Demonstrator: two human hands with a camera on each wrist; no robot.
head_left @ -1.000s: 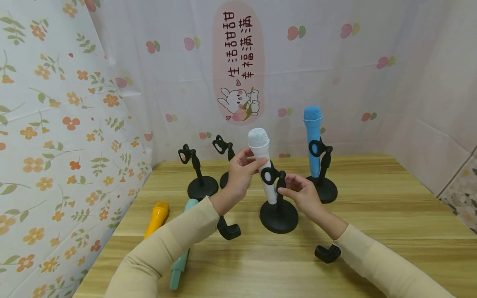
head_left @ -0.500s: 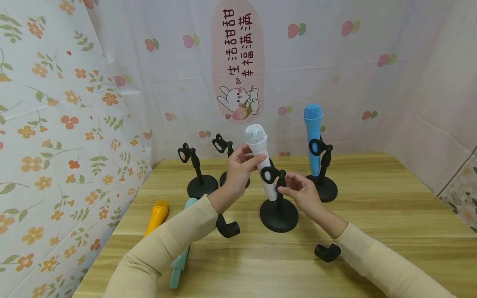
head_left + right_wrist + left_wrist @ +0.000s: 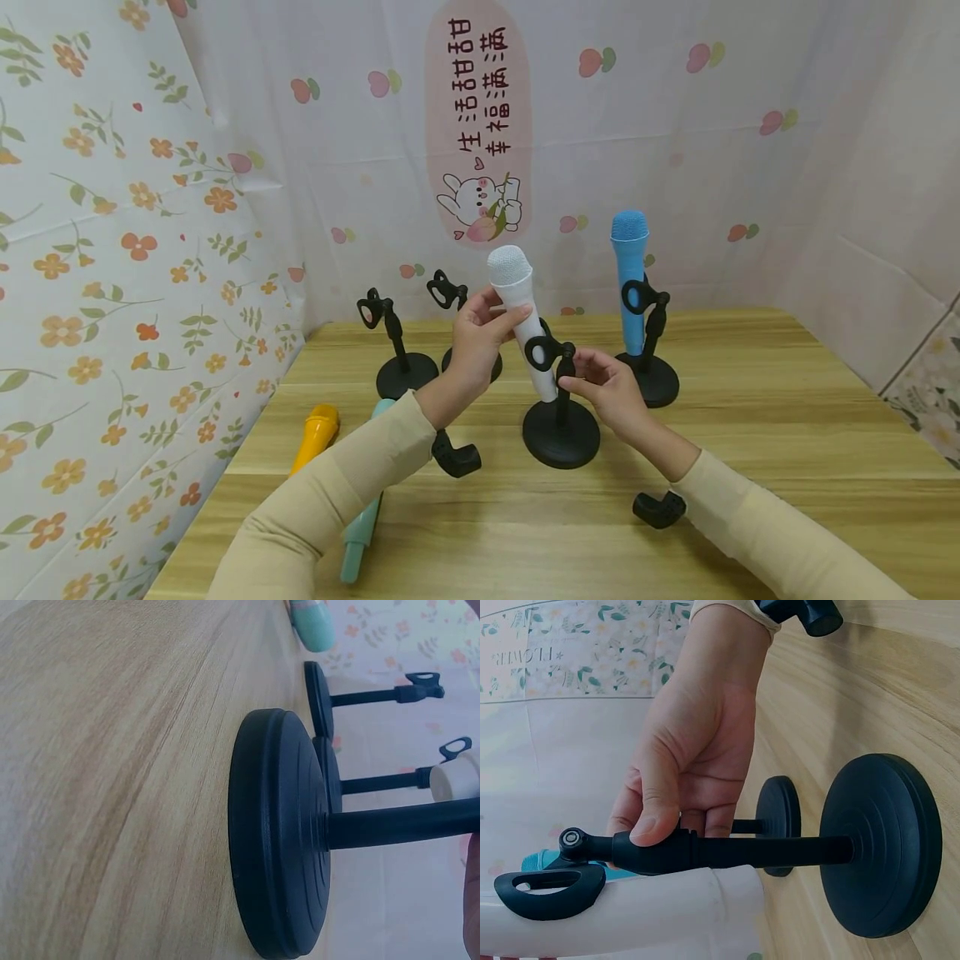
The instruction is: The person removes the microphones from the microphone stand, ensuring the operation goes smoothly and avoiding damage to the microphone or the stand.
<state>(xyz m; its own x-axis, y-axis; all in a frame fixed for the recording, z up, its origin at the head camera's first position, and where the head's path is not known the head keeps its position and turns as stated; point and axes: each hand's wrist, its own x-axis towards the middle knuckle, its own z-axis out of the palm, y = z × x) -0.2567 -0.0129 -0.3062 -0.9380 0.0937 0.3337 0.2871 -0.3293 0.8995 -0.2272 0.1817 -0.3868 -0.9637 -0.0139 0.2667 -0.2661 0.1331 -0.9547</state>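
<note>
Shifted slightly up and leftward since a second ago: white mic [image 3: 529, 331] and left hand [image 3: 478, 340]; right hand [image 3: 611, 392] unmoved at the near stand [image 3: 561, 437]. White mic is pinched below its head between left thumb and fingers; head stands above that hand, lower body slants down to its right. Lower body is set between the arms of the near stand's clip [image 3: 540, 353], tilted left, bottom end clear of the base. Near stand's pole is gripped by right thumb and fingers from the right, mic on the pole's opposite side. Blue mic [image 3: 628, 265] is seated in the right stand [image 3: 654, 382], behind and right of the near stand. Two spare stands [image 3: 407, 377] are placed behind-left of it. Yellow mic [image 3: 318, 433] and green mic [image 3: 362, 533] are laid on the table [image 3: 540, 546] to its left, partly covered by left sleeve [image 3: 330, 492].
</note>
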